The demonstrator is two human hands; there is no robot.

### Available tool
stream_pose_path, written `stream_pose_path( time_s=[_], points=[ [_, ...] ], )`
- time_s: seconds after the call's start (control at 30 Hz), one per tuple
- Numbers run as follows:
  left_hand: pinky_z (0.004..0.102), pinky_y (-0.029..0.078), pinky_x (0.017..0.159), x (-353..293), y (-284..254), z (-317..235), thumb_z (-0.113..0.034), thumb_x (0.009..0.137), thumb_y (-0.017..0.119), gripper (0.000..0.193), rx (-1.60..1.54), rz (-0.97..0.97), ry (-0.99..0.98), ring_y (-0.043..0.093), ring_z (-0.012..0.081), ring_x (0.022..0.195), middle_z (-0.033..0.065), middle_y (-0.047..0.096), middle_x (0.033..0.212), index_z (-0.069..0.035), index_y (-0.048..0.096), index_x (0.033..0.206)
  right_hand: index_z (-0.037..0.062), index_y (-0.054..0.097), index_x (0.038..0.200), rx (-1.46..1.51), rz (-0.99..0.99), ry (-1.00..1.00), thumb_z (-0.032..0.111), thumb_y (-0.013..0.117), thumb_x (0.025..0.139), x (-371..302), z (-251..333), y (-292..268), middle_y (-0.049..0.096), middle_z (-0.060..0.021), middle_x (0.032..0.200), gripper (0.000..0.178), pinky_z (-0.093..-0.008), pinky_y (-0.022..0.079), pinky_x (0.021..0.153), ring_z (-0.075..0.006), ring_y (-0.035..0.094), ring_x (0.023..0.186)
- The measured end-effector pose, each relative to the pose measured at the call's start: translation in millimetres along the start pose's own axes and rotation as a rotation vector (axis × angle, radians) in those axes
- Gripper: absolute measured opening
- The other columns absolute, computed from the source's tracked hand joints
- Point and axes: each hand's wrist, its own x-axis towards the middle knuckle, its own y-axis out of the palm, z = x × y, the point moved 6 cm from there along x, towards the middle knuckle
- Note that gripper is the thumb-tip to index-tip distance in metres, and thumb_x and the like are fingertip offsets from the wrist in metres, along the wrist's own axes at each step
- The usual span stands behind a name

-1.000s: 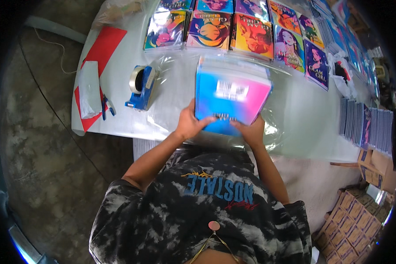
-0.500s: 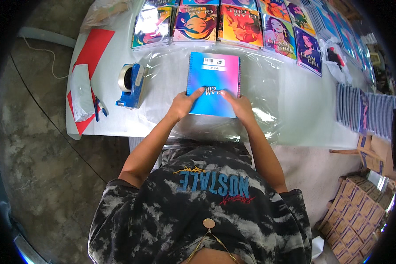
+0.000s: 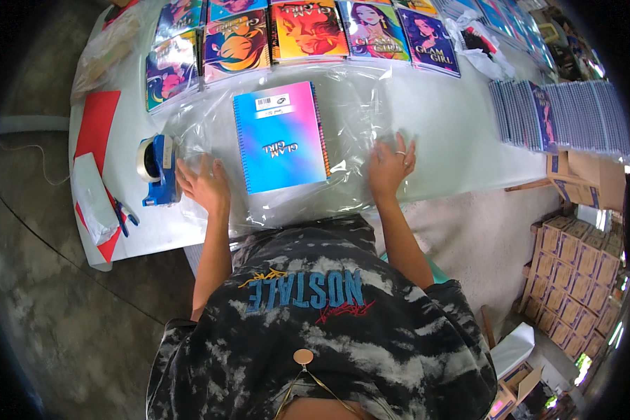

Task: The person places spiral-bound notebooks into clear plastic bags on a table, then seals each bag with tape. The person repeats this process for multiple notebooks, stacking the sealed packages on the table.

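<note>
A spiral notebook (image 3: 276, 157) with a blue-to-pink cover lies on a clear plastic sheet (image 3: 353, 133) on the table. White labels sit near the notebook's far edge. On its left, my left hand (image 3: 206, 185) rests over the plastic with fingers spread, close to a blue tape dispenser (image 3: 166, 175). Over the sheet's right side is my right hand (image 3: 390, 168), fingers bent and apart, a ring on one of them. Neither hand touches the notebook.
Colourful illustrated notebooks (image 3: 308, 31) stand in rows across the far side. A long row of notebooks on edge (image 3: 581, 115) fills the right end. At left lie red sheets (image 3: 98, 115), a white wrapped bundle (image 3: 94, 196) and blue-handled snips (image 3: 127, 218). Cartons (image 3: 574, 273) are stacked beyond the table.
Both hands have let go of the notebook and moved apart to either side of it. The notebook now lies slightly turned on the plastic. The whole view has shifted.
</note>
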Motion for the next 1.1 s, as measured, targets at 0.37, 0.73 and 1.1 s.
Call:
stream_pose_path(
  time_s=[0.37, 0.73, 1.1],
  points=[
    [0.0339, 0.048, 0.071, 40.1, -2.1, 17.5, -0.033, 0.079, 0.068, 0.042, -0.483, 0.401, -0.191, 0.062, 0.0227, 0.082, 0.0130, 0.062, 0.096, -0.003, 0.059, 0.108, -0.0015, 0.048, 0.117, 0.762, 0.237, 0.383, 0.018, 0.075, 0.073, 36.8, -3.2, -41.8, 0.061, -0.0104, 0.094, 0.055, -0.0242, 0.047, 0.065, -0.0129, 0.057, 0.075],
    [0.0345, 0.045, 0.064, 30.5, -50.2, 16.1, -0.032, 0.081, 0.068, 0.043, -0.392, 0.046, -0.262, 0.054, 0.0207, 0.071, 0.0079, 0.055, 0.091, -0.006, 0.058, 0.114, 0.0031, 0.060, 0.108, 1.096, 0.774, 0.349, 0.022, 0.068, 0.080, 12.2, -13.8, -38.9, 0.063, -0.0061, 0.089, 0.035, -0.0234, 0.044, 0.062, -0.0100, 0.058, 0.077],
    [0.0363, 0.047, 0.071, -31.2, -31.5, 36.4, -0.025, 0.083, 0.064, 0.027, -0.544, 0.387, -0.216, 0.060, 0.0256, 0.082, 0.0129, 0.060, 0.087, 0.000, 0.060, 0.092, -0.0122, 0.043, 0.118, 2.108, 1.009, 0.949, 0.015, 0.044, 0.088, -49.5, 13.5, -35.3, 0.045, -0.0277, 0.129, 0.041, -0.0463, 0.042, 0.099, -0.0364, 0.050, 0.117]
  ],
)
